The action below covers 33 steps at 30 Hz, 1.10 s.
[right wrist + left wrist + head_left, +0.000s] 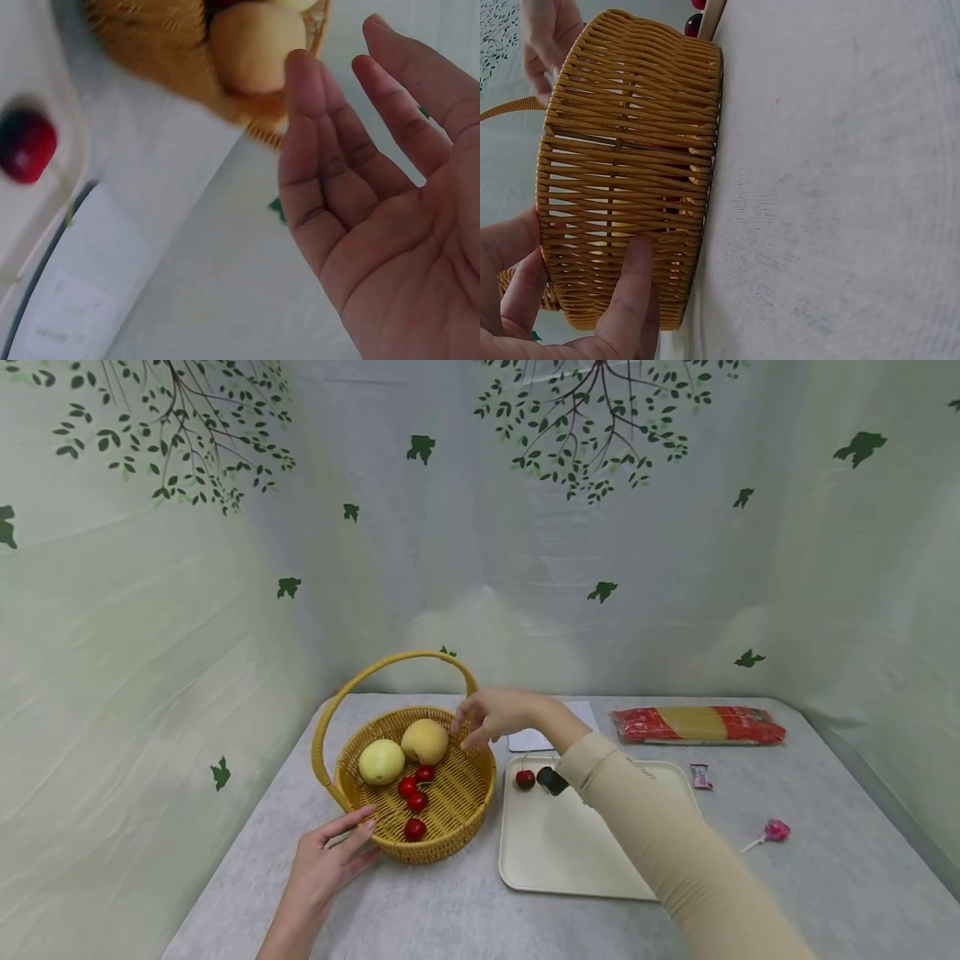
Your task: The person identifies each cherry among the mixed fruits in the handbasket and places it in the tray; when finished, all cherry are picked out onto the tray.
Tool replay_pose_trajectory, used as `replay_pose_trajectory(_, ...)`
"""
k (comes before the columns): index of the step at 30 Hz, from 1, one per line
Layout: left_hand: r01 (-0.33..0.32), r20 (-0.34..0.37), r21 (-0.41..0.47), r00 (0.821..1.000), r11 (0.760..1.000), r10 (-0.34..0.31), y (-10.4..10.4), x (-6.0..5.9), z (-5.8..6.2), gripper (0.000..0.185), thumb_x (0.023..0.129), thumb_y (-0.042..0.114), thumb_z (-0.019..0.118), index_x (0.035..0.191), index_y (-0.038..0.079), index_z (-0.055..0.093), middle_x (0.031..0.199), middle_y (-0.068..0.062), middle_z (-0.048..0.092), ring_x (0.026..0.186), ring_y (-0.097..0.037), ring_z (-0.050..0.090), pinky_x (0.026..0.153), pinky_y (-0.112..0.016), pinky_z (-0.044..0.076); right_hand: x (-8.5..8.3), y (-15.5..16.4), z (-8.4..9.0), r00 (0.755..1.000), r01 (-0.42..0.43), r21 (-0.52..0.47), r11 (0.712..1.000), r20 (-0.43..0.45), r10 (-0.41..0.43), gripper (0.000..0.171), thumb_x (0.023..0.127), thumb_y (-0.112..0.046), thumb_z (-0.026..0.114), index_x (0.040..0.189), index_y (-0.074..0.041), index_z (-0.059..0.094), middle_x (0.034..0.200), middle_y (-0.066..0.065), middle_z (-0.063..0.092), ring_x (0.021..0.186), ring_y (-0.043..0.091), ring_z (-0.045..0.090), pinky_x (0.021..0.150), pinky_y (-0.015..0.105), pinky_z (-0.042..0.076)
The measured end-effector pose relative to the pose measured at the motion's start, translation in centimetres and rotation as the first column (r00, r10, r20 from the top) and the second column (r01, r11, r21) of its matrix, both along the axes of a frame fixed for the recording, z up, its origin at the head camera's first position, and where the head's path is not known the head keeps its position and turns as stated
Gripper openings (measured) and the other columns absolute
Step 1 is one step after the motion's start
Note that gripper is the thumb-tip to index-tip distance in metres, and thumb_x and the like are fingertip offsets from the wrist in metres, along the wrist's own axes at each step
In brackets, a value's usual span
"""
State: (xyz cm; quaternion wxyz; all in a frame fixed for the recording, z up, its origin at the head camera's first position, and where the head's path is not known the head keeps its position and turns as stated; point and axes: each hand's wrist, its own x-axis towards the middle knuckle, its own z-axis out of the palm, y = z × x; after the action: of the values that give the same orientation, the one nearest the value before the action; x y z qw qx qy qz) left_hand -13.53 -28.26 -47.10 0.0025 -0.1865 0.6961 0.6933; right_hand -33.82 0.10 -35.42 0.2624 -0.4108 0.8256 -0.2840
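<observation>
A woven yellow basket [438, 847] with a hoop handle stands on the grey table. It holds two pale yellow fruits [382, 761] [424, 741] and several red cherries [416, 800]. My left hand [337, 852] rests with straight fingers [626, 300] against the basket's near wall [622, 165]. My right hand [487, 718] hovers over the basket's right rim, open and empty, palm showing [375, 210], close to the rounder fruit [251, 45]. One cherry [525, 779] [26, 145] lies on the cream tray [562, 860] to the right of the basket.
A white card [536, 739] lies behind the tray. At the back right is a red and yellow packet [697, 724], with a small wrapped sweet [701, 775] and a pink lollipop [772, 832] nearer. A leaf-print curtain closes off the table's back and sides.
</observation>
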Motion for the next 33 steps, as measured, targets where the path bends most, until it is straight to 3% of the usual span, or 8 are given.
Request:
replay_pose_trajectory(4,-0.003,-0.009,-0.012,1.0,1.0,0.003,0.0,0.1,0.2,0.045,0.104,0.015,0.074,0.147,0.004,0.066,0.138,-0.008,0.062,0.115,-0.014,0.071,0.098,-0.042,0.066,0.4,-3.3,0.2,0.998,-0.05,0.04,0.998,0.034,0.049,0.04,0.103,-0.021,0.076,0.14,-0.006,0.068,0.105,0.007,0.081,0.092,0.023,0.076,0.086,0.038,0.066)
replay_pose_trajectory(7,-0.007,-0.015,-0.016,1.0,1.0,0.007,0.0,0.0,0.3,0.046,0.103,0.016,0.075,0.146,0.004,0.066,0.136,-0.008,0.062,0.114,-0.016,0.072,0.098,-0.041,0.066,0.7,-5.1,0.1,0.997,-0.053,0.083,0.995,0.064,0.048,0.044,0.104,-0.02,0.074,0.145,-0.005,0.065,0.114,0.012,0.078,0.093,0.028,0.076,0.084,0.038,0.064)
replay_pose_trajectory(12,-0.004,-0.028,-0.016,1.0,1.0,0.004,0.0,0.0,0.4,0.046,0.103,0.017,0.075,0.146,0.003,0.067,0.135,-0.009,0.063,0.113,-0.016,0.072,0.097,-0.04,0.066,1.3,-7.3,-0.6,0.991,0.007,0.149,0.989,0.131,-0.027,0.05,0.104,-0.023,0.074,0.151,-0.008,0.061,0.148,0.021,0.059,0.116,0.045,0.073,0.101,0.053,0.063)
replay_pose_trajectory(17,-0.004,-0.035,0.001,0.999,1.0,0.004,0.0,0.1,0.3,0.044,0.103,0.014,0.075,0.145,0.001,0.067,0.139,-0.011,0.063,0.113,-0.015,0.072,0.097,-0.042,0.066,1.8,-8.9,-1.9,0.98,0.059,0.234,0.97,0.174,-0.102,0.053,0.105,-0.031,0.073,0.154,-0.018,0.06,0.167,0.015,0.042,0.122,0.04,0.071,0.107,0.051,0.061)
replay_pose_trajectory(21,-0.001,-0.028,0.011,1.0,1.0,0.002,0.2,0.1,0.1,0.044,0.103,0.013,0.074,0.146,0.002,0.066,0.143,-0.012,0.061,0.115,-0.016,0.072,0.098,-0.042,0.066,2.1,-9.4,-2.4,0.975,0.087,0.277,0.957,0.171,-0.139,0.054,0.104,-0.032,0.074,0.155,-0.022,0.06,0.16,0.011,0.051,0.125,0.034,0.07,0.104,0.045,0.063)
replay_pose_trajectory(25,0.004,-0.024,0.005,1.0,1.0,-0.004,0.3,0.1,0.0,0.044,0.104,0.015,0.073,0.146,0.004,0.067,0.145,-0.013,0.059,0.115,-0.017,0.071,0.098,-0.042,0.066,2.2,-9.6,-2.4,0.976,0.091,0.287,0.954,0.167,-0.143,0.056,0.105,-0.03,0.074,0.157,-0.018,0.058,0.148,0.011,0.062,0.132,0.03,0.065,0.104,0.042,0.063)
replay_pose_trajectory(33,-0.005,-0.02,0.006,1.0,1.0,0.005,0.3,0.0,-0.1,0.043,0.103,0.015,0.075,0.144,0.004,0.068,0.144,-0.014,0.058,0.114,-0.017,0.072,0.098,-0.043,0.066,1.7,-10.1,-2.5,0.987,0.047,0.351,0.935,0.129,-0.098,0.056,0.106,-0.029,0.072,0.157,-0.014,0.057,0.132,0.012,0.074,0.119,0.027,0.074,0.106,0.04,0.062)
